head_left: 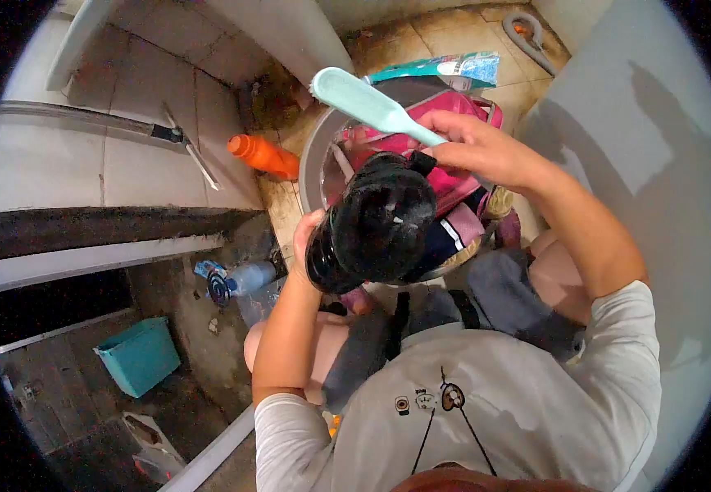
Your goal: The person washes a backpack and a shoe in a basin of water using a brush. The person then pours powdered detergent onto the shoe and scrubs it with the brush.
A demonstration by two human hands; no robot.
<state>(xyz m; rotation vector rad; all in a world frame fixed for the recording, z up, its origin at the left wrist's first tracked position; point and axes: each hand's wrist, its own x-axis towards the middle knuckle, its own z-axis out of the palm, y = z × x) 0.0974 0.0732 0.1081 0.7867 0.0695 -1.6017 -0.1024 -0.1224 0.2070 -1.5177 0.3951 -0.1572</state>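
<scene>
My right hand is closed round the handle of a pale green scrubbing brush, its head pointing up and left, bristles facing away. My left hand grips the left side of a glossy black item, which looks like a boot or shoe; its exact kind is unclear. Most of the left fingers are hidden behind it. Both are held over a grey basin between my knees. A pink bag and dark blue cloth lie in the basin.
An orange bottle lies left of the basin. Behind it is a teal packet. A clear plastic bottle and a turquoise bin are at lower left. A grey hose curls on the floor near the right wall.
</scene>
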